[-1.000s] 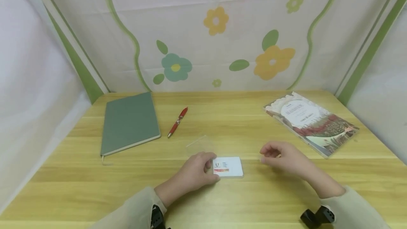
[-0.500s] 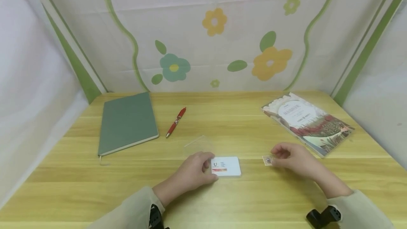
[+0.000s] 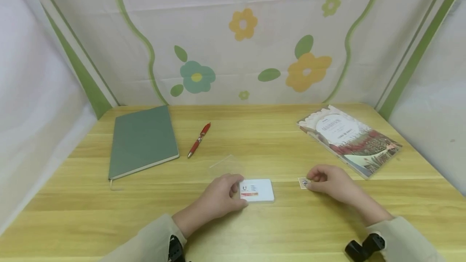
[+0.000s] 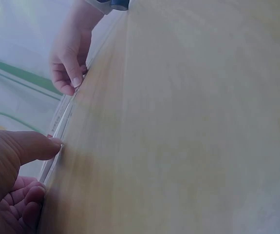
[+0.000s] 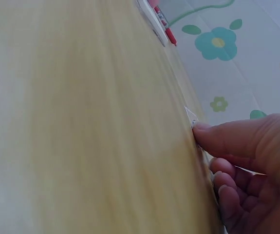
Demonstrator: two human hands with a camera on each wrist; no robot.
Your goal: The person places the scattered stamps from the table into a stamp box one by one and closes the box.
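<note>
My left hand (image 3: 222, 196) holds a flat white case (image 3: 265, 191) by its left end, thumb at the near edge and fingers at the far edge. A small logo, text and an orange-red strip are printed on the case, which lies on the wooden table. To its right, my right hand (image 3: 333, 183) pinches a small square paper piece (image 3: 303, 182) with a pale border and a dark round print. The piece is at the table surface, its right part hidden by the fingertips. In the right wrist view, its corner (image 5: 190, 115) shows beyond my thumb.
A clear plastic piece (image 3: 223, 165) lies just behind my left hand. Further back are a green notebook (image 3: 143, 140) and a red pen (image 3: 199, 140) on the left, with an illustrated booklet (image 3: 351, 138) on the right. A floral curtain (image 3: 225, 51) borders the table's far edge.
My right hand has shifted slightly right from one second ago and lowered, and the square piece's print now shows. My left hand stays on the white case. The head view has panned slightly right.
</note>
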